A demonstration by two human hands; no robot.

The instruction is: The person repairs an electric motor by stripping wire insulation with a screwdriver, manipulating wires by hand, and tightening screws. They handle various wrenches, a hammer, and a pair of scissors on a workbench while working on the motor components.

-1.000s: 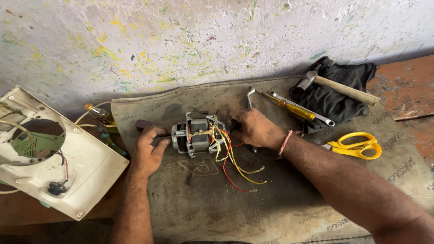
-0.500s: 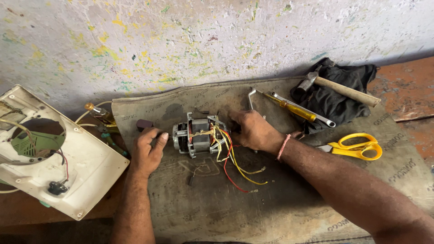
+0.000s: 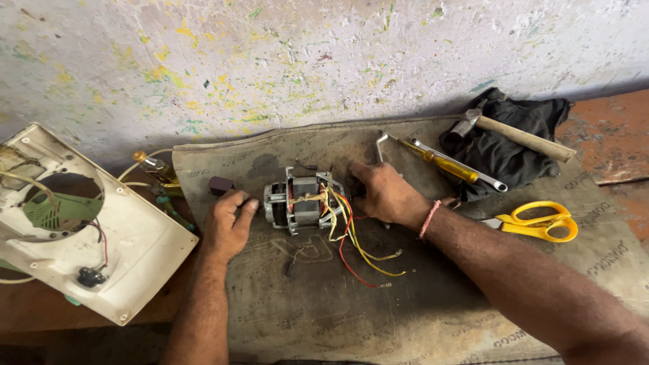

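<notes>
A small electric motor (image 3: 303, 202) with copper windings and loose red and yellow wires (image 3: 358, 253) lies on a brown mat (image 3: 378, 318). My left hand (image 3: 227, 223) rests flat on the mat just left of the motor, its fingers near the shaft end. On the motor's right end sits my right hand (image 3: 385, 195), fingers curled against the frame; a pink thread circles that wrist.
A white plastic fan housing (image 3: 101, 250) lies at the left. Behind the motor are a yellow-handled screwdriver (image 3: 439, 162), a spanner (image 3: 466, 169), a hammer (image 3: 514, 135) on black cloth (image 3: 534, 159), and yellow scissors (image 3: 541, 222) at the right. The paint-spattered wall (image 3: 270, 61) is close behind.
My left hand has slid a little down and left, off the motor's shaft end. My right hand stays on the motor's right side.
</notes>
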